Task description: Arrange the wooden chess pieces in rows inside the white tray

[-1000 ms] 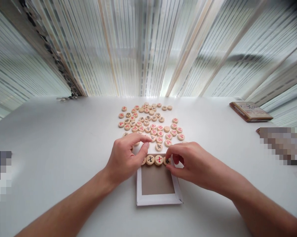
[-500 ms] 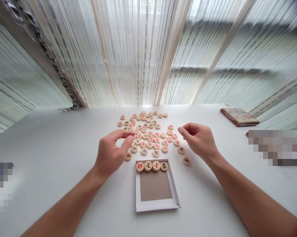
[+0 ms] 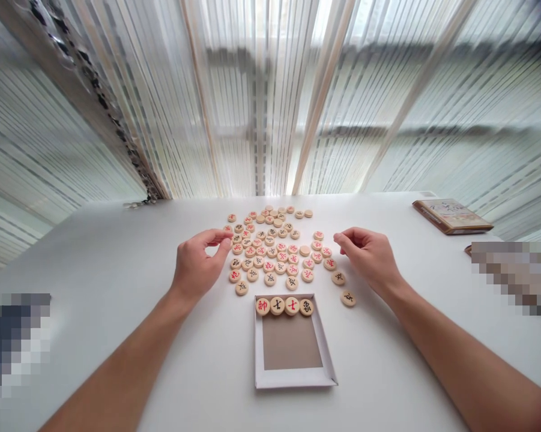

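Head view: both hands over xiangqi pieces, beside a white box tray.
The left hand [image 3: 200, 263] was at the left edge of the scattered xiangqi pieces [image 3: 270, 278], loosely curved, thumb near forefinger; whether it gripped a piece could not be told. The right hand [image 3: 370, 257] was at their right, fingers curled toward the thumb; its grip could not be told either. The pieces lay on the white bench [image 3: 369, 372], marked red or black, a few plain side up. Nearer the camera, the white box tray [image 3: 297, 378] held a row of four pieces [image 3: 291, 306] along its far wall: red, black, red, black. A patterned box [image 3: 454, 215] lay far right; a striped curtain [image 3: 261, 114] hung behind the bench.
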The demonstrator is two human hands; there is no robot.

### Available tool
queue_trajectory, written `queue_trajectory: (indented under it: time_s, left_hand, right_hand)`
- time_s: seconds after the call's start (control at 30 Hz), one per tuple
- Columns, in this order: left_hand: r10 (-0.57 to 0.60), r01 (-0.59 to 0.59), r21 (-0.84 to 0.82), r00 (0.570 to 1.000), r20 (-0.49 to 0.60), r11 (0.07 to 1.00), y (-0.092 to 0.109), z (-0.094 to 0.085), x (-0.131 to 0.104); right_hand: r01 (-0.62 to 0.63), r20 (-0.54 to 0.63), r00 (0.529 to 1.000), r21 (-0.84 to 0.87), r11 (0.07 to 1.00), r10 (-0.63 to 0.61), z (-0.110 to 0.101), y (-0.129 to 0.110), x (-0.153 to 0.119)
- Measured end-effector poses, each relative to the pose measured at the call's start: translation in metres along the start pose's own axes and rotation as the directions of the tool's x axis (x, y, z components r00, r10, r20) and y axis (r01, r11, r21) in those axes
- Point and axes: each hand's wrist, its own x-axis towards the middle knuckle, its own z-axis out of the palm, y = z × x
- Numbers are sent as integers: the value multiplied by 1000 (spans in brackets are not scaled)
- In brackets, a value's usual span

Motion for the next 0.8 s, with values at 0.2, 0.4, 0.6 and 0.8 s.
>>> queue_trajectory:
  time_s: [0.2,0.4,0.6,0.8]
  left_hand:
    - [26,-26,20,999,34,999,4,3,-3]
    - [38,-39,24,998,56,999,6,4,-5]
    - [41,-42,18,997,69,999,8,4,-6]
    - [33,-34,3,995,92,999,11,6,-8]
  right_hand:
    - [11,13,1000,1,1000,-11,2,1,-1]
    - [27,24,999,2,1000,-27,3,0,-3]
    - [27,33,999,-3,1000,-26,4,-1,-3]
    - [18,52,999,-14,1000,-18,4,0,-3]
